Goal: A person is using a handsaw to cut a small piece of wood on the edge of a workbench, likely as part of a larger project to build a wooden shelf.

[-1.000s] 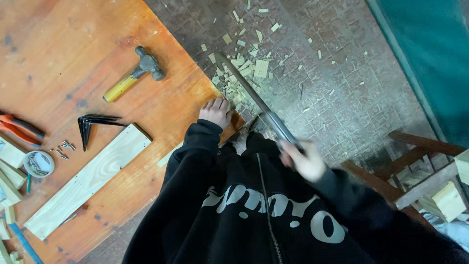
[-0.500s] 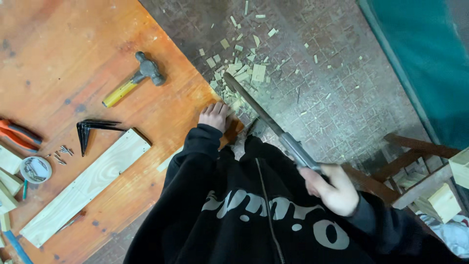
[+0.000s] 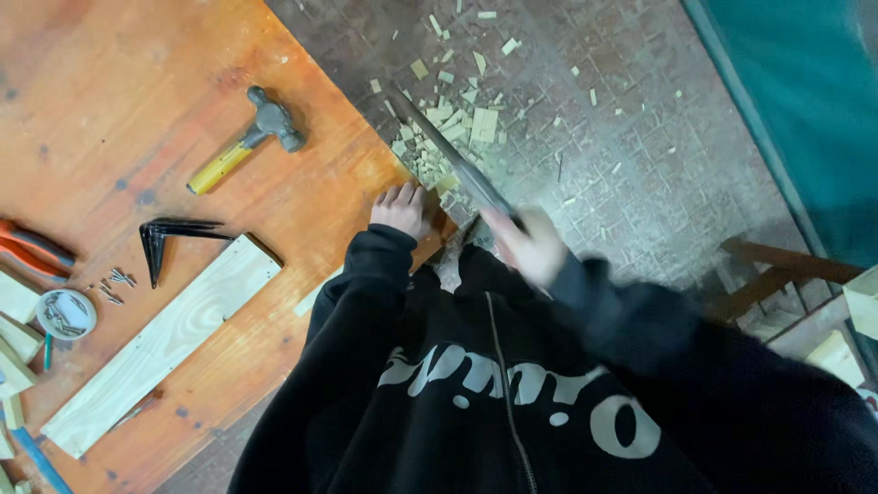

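- The right hand [image 3: 530,245], blurred, is clenched around the handle of a hand saw [image 3: 453,160]
- The saw's blade slants up and to the left from that hand, running along the edge of the orange table [image 3: 110,82] and over the floor
- The left hand [image 3: 399,207] lies flat with fingers spread, pressing on a small piece of wood [image 3: 437,222] at the table's edge, just beside the blade; it grips nothing
- Pale wood offcuts [image 3: 457,101] and chips are scattered on the tiled floor under the blade
- On the table, well apart from the hands, lie a hammer [image 3: 245,137] with a yellow handle, a black metal bracket [image 3: 174,240] and a long pale plank [image 3: 165,343]
- At the left edge are orange-handled pliers [image 3: 32,249], a round tin of nails [image 3: 66,314] with loose nails beside it, and more short wood blocks [image 3: 16,297]
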